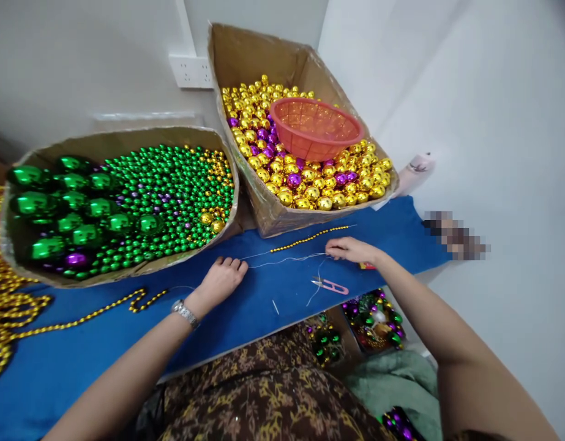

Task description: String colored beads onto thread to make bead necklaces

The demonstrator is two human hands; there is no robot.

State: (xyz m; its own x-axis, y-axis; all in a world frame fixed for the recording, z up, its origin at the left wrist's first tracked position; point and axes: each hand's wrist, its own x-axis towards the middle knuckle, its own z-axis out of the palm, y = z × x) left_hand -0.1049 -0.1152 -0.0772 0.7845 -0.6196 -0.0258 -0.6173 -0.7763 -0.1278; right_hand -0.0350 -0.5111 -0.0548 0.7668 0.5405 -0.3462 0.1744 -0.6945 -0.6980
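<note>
My left hand (222, 278), with a watch (185, 313) on its wrist, rests on the blue cloth (245, 309). Its fingers are curled down on a thin white thread (282, 262). Further right, my right hand (350, 250) pinches the other end of that thread between thumb and fingers. Just beyond the thread lies a short row of small gold beads (310, 239) strung on thread. Pink-handled thread snips (332, 285) lie below my right hand, beside a loose thread end. A thin, pale, needle-like piece (275, 307) is nearer to me.
A box (231, 226) of green, purple and gold beads stands behind my left hand. Another box (273, 225) holds gold and purple beads under a red basket (318, 147). Gold bead strands (11, 315) lie at left. Containers of mixed ornaments (374, 321) sit below the table edge.
</note>
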